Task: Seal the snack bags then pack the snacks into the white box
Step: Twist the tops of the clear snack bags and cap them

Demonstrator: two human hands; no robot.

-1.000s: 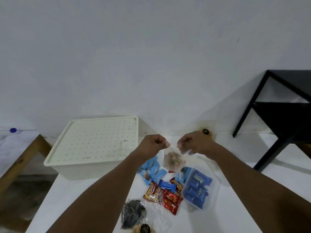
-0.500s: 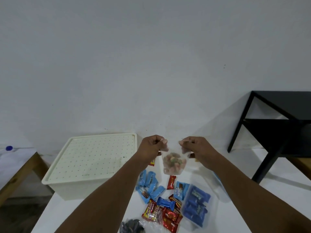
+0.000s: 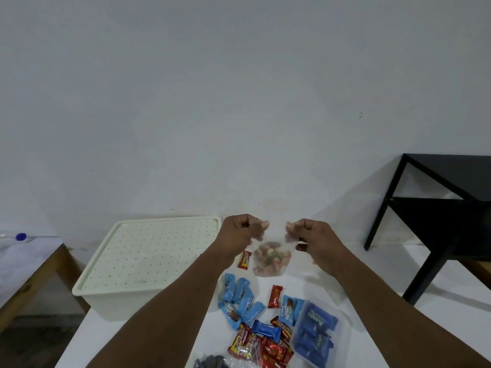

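Observation:
I hold a small clear bag of mixed-colour candies [image 3: 271, 258] up above the white table [image 3: 377, 301]. My left hand [image 3: 243, 232] pinches its top left corner and my right hand [image 3: 309, 236] pinches its top right corner. The white box [image 3: 148, 264] with a dotted lid on it stands to the left of my hands. Below the bag lie loose blue wrapped snacks [image 3: 240, 301], red wrapped snacks [image 3: 265, 346], and a clear bag of dark blue packets [image 3: 317, 338].
A dark bag [image 3: 211, 362] lies at the bottom edge. A black metal frame table [image 3: 441, 208] stands at the right. A wooden-edged table [image 3: 29, 269] with a blue cap [image 3: 20, 236] is at the left. A plain wall runs behind.
My hands have lifted the candy bag slightly and moved apart along its top edge. The camera has tilted up, so the table objects sit lower in view.

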